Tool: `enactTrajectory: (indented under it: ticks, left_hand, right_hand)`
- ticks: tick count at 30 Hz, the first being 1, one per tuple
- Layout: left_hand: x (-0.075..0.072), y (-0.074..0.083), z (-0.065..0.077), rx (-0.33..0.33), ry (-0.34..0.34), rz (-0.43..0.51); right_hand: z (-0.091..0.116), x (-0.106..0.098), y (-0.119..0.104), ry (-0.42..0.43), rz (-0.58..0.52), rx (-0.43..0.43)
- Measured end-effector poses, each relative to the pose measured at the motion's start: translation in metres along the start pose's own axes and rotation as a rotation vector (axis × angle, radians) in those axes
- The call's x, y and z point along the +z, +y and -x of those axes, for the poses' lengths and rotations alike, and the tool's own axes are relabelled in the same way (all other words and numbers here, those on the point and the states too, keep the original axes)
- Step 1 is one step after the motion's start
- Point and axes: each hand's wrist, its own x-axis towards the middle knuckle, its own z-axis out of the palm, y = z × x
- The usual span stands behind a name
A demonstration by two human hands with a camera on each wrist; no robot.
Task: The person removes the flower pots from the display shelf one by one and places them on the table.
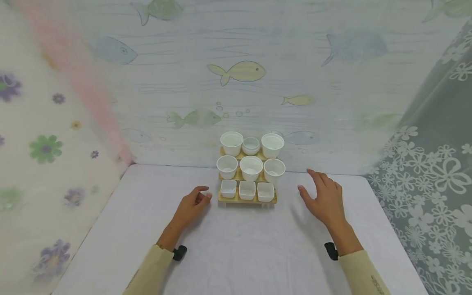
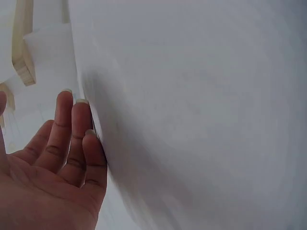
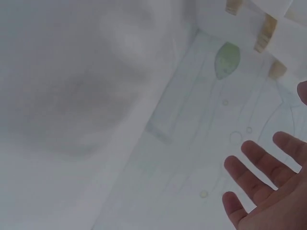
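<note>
1. I find the wooden stand (image 1: 238, 176) on the white table (image 1: 258, 254), near its far edge and between the two hands, in front of the fish-patterned backdrop (image 1: 243, 110).
2. I see its three shelves climb away from the person, each with its long axis running left to right, so both hands face shelf ends.
3. My left hand (image 1: 192, 205) is the nearer one, just beside the front shelf's left end. Its fingers are loosely bent, with nothing held, and I see a gap to the stand in the head view.
4. From that hand, the left square cup (image 1: 228, 189) lies to the right and slightly farther off, nearest of its row; the middle square cup (image 1: 247, 191) and right square cup (image 1: 265, 192) follow along the shelf.
5. My right hand (image 1: 325, 199) is farther out on the other side, fingers spread, thumb apart, holding nothing. The right round cup (image 1: 274, 170) of the middle row is its nearest, to the left and a little farther back.
6. I judge that any reach turns on this sideways approach: rightward for the left hand, leftward for the right, with the longer gap on the right.
7. I can't tell from the wrist views how high either hand is.
</note>
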Motion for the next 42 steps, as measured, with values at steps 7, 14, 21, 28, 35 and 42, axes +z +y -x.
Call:
enactTrajectory:
  ticks: [7,14,21,28,35,42]
  left_hand:
    - [0.007,0.008,-0.002,0.028,-0.049,0.076]
    - [0.016,0.008,-0.005,0.08,-0.131,0.145]
    - [0.025,0.008,-0.012,0.13,-0.15,0.279]
    - [0.03,0.007,-0.009,0.132,-0.131,0.361]
    - [0.034,0.008,-0.005,0.088,-0.135,0.419]
    - [0.032,0.014,-0.003,0.093,-0.128,0.421]
  right_hand:
    - [-0.017,-0.004,-0.01,0.01,-0.025,-0.014]
    - [-0.032,-0.004,-0.019,-0.018,-0.031,-0.028]
    - [-0.045,-0.01,-0.022,0.015,-0.042,-0.067]
    - [-0.053,-0.016,-0.03,-0.025,-0.055,-0.058]
    - [-0.063,-0.016,-0.041,-0.047,-0.061,-0.086]
    - [-0.071,-0.012,-0.045,-0.061,-0.073,-0.091]
